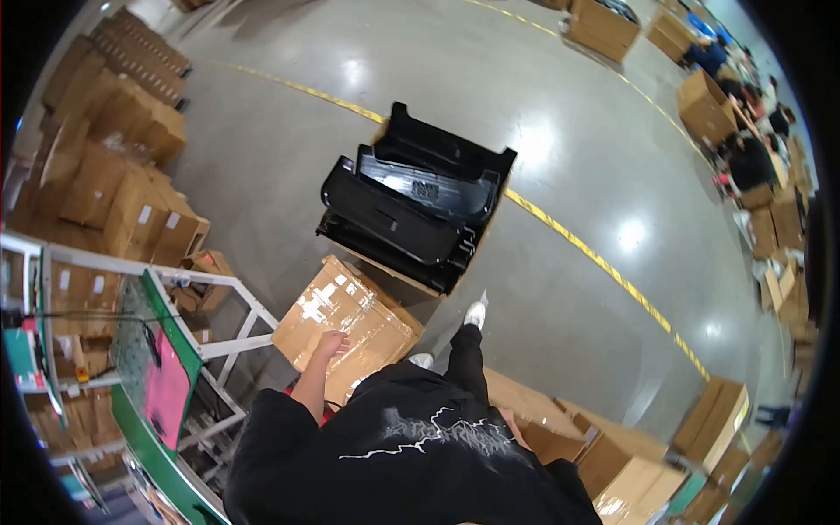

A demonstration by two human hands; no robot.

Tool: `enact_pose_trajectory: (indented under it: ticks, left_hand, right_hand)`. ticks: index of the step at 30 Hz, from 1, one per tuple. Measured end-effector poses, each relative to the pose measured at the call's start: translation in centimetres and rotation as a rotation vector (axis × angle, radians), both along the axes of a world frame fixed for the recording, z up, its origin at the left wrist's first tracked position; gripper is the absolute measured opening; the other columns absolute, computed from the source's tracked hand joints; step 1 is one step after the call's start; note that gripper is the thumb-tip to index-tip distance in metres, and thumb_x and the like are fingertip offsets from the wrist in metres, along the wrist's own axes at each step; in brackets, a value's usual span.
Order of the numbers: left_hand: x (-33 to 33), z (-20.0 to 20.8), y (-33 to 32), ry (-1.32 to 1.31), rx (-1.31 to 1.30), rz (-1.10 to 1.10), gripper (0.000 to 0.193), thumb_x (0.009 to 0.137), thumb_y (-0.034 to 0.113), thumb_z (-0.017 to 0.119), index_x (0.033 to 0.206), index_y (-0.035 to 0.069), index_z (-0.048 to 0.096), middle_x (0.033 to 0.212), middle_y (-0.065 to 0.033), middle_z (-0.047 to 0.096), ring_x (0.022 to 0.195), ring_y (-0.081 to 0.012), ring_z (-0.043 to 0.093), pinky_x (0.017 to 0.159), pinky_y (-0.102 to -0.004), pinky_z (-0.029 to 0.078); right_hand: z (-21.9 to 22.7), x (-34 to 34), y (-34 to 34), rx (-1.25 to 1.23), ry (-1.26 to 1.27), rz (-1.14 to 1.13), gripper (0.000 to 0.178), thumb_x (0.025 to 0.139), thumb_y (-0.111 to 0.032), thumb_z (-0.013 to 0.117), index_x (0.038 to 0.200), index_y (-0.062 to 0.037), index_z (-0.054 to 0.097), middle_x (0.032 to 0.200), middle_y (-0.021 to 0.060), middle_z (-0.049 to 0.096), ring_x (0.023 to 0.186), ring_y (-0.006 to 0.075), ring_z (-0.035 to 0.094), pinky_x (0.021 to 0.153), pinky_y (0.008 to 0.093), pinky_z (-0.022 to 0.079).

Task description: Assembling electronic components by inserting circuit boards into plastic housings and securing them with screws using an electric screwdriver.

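Observation:
My left hand is over a taped cardboard box at my left front. Its fingers look loosely extended with nothing in them; whether they touch the box I cannot tell. On my right, a strip of skin shows beside my black shirt, near open cardboard boxes, and the fingers of that hand are hidden. Beyond the taped box stands a carton filled with several long black molded plastic parts.
To the left stands a white-framed workbench with a green edge and a pink sheet. Stacked cartons rise behind it. A yellow floor line crosses the grey floor. Several people are among boxes at the far right.

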State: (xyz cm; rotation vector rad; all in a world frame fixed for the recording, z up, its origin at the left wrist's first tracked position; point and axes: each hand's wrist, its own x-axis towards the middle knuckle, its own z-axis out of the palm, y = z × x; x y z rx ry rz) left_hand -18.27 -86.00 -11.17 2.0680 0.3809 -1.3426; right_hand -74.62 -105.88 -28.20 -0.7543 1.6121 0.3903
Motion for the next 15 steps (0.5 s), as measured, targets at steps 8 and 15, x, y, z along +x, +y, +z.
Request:
enact_pose_trajectory:
  ticks: [8, 15]
  left_hand:
    - [-5.7, 4.7, -8.2, 0.035, -0.132, -0.048, 0.028, 0.091, 0.025, 0.059, 0.111, 0.007, 0.064, 0.096, -0.0094, 0.069, 0.077, -0.0192, 0.067, 0.064, -0.0309, 0.053]
    - [-10.2, 1.5, -10.7, -0.122, -0.295, 0.33, 0.031, 0.096, 0.025, 0.052, 0.118, 0.006, 0.061, 0.097, -0.0103, 0.068, 0.079, -0.0184, 0.066, 0.068, -0.0325, 0.055]
  right_hand:
    - [5.0, 16.6, -27.8, -0.2, -0.12, 0.169, 0.021, 0.088, -0.011, 0.051, 0.103, -0.0012, 0.062, 0.081, 0.0136, 0.069, 0.062, 0.0214, 0.066, 0.051, 0.0353, 0.051]
    - [10.2, 35.2, -45.8, -0.45, -0.156, 0.51, 0.022, 0.088, -0.014, 0.05, 0.102, -0.002, 0.063, 0.08, 0.0098, 0.069, 0.061, 0.0197, 0.065, 0.051, 0.0348, 0.05]
